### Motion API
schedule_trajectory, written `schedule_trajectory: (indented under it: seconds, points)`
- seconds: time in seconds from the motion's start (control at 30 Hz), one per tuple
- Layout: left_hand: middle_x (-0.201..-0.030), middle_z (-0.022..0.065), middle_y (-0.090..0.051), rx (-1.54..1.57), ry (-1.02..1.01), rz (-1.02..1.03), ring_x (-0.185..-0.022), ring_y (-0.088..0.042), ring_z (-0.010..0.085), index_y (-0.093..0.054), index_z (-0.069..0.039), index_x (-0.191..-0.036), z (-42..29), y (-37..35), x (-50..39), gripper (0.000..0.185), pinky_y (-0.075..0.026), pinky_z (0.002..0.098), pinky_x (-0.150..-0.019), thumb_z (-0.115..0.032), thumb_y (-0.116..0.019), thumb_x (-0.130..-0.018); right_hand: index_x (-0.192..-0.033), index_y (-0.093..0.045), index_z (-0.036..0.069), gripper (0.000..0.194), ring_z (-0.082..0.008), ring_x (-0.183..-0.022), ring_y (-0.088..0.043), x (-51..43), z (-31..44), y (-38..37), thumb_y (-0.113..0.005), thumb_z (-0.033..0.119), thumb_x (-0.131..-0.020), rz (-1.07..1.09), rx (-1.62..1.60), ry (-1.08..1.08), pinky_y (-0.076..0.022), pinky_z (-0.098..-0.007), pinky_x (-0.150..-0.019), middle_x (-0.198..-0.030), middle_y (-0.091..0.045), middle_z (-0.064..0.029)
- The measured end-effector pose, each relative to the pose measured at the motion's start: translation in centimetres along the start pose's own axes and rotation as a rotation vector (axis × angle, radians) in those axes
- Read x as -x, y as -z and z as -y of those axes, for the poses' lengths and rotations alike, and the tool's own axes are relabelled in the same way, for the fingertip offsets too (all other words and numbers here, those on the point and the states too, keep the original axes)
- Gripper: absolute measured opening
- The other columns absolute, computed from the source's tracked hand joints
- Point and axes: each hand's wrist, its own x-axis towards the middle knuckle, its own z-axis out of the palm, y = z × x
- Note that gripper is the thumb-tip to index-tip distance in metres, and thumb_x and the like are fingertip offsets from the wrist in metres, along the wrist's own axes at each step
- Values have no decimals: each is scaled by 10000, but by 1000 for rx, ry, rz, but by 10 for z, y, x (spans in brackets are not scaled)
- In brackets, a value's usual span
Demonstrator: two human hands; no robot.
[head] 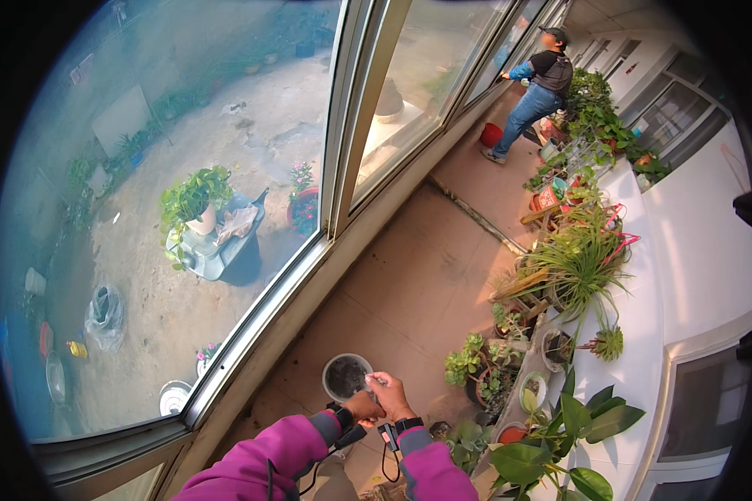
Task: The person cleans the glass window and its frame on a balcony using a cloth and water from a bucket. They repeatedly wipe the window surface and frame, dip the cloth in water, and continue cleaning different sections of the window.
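Note:
My left hand (pixel 363 407) is curled, with its knuckles up, close against my right hand (pixel 390 396). The thumb and forefinger of my right hand come together at its upper left. Something small may be between the hands, but it is too small and covered to tell. Just beyond them, on the floor, stands a white bucket (pixel 324 382) with dark grey contents, perhaps murky water. Black straps circle both wrists, and a small black device (pixel 388 433) with a cable loop hangs by the right one.
Sliding windows with a metal frame (pixel 260 302) run along the left. On the right, potted succulents (pixel 467 360), a spider plant (pixel 579 263) and a broad-leaved plant (pixel 573 413) line a ledge. A wooden pole (pixel 476 213) crosses the floor. Farther off, a person (pixel 539 87) stands at the window near a red bucket (pixel 491 134).

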Motion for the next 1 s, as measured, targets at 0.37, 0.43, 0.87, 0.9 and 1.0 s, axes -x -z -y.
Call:
schedule_trajectory:
  seconds: [0.37,0.43,0.87,0.9,1.0]
  points:
    - [-994,238,-714,-690,-443,-347,-934,-686,417,-710,-37,-1011,6,-14,-5,320,-543,491,-817,-285,-709,-808,-1017,-716,-23,233,-145,-791,-607,-11,-22,-5,-639,187,-952,-176,69,36,-504,-312,-745,-851,-695,-57]
    - [-1015,244,-711,-710,-435,-363,-953,-683,419,-690,-33,-1069,3,-15,3,357,-543,494,-826,-294,-695,-826,-1015,-713,-30,230,-147,-788,-606,-9,-20,-4,-623,173,-957,-182,15,-30,-502,-309,-746,-867,-695,-57]
    - [-1024,248,-700,-752,-484,-406,-979,-684,395,-659,24,-1048,6,-17,29,261,-547,472,-818,-164,-573,-888,-962,-693,-22,172,-105,-682,-537,-2,-4,-10,-590,116,-961,-217,-130,-112,-447,-256,-640,-801,-640,-19]
    - [-1008,240,-705,-749,-496,-406,-966,-685,395,-651,16,-1034,5,-17,31,246,-546,476,-806,-167,-587,-881,-943,-688,-19,172,-100,-665,-514,-1,-2,-9,-589,121,-954,-211,-127,-126,-429,-251,-624,-766,-605,-2]
    - [-973,226,-713,-623,-565,-499,-945,-688,396,-627,-6,-1037,4,-21,39,226,-543,480,-793,-163,-587,-881,-954,-681,-18,167,-106,-671,-506,-4,4,-7,-592,123,-949,-181,-115,-114,-433,-261,-630,-758,-573,5]
